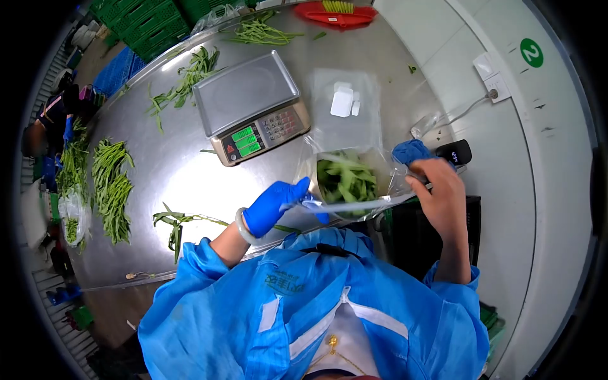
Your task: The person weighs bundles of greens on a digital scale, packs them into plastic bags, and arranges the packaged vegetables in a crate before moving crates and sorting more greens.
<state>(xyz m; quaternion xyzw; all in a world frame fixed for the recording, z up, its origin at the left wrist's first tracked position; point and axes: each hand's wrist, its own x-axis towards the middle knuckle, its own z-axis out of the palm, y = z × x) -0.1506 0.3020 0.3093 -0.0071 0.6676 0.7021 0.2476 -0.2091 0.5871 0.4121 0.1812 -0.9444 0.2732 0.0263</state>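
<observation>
A clear plastic bag (pixel 387 201) with green leafy vegetables (pixel 347 180) inside is held in front of my body, at the table's near edge. My left hand (pixel 278 202), in a blue glove, is closed on the bag's left side. My bare right hand (pixel 438 190) has its fingers curled at the bag's right edge, pinching the film. A crumpled blue glove (pixel 411 152) lies just beyond the right hand. Flat clear bags (pixel 323 130) lie beyond the filled one, with white labels (pixel 342 101) on top.
A digital scale (pixel 250 95) with lit green displays stands on the metal table (pixel 164 145). Bunches of greens (pixel 113 190) lie leftward, with loose stems (pixel 176 218) nearer. A red dustpan (pixel 335 18) is at the back. A small black clock (pixel 455 152) sits by the wall socket (pixel 496 87). Another person (pixel 57 114) works far left.
</observation>
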